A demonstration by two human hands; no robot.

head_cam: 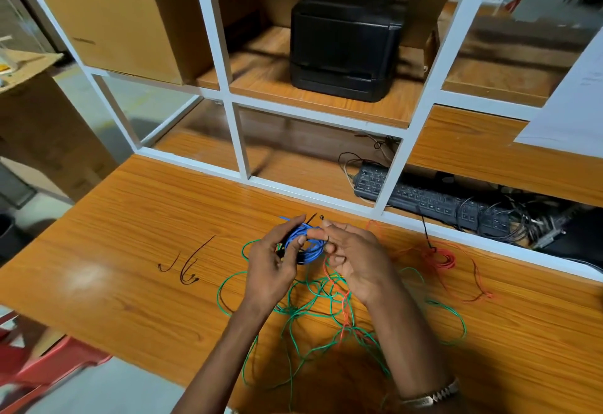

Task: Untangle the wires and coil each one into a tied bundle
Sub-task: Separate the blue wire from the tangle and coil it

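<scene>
Both hands meet over the surface (130, 218). The left hand (270, 267) curls its fingers round a blue wire coil (306, 244); the right hand (352, 260) pinches a black tie (321, 218) at the coil's top. Loose green wire (293, 309) sprawls beneath, a red bundle (442, 257) to the right. A black printer (346, 41) sits on the shelf (261, 81).

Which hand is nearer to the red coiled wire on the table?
The right hand. The red coil lies apart on its right side; the left hand, holding the blue coil, is farther away.
</scene>
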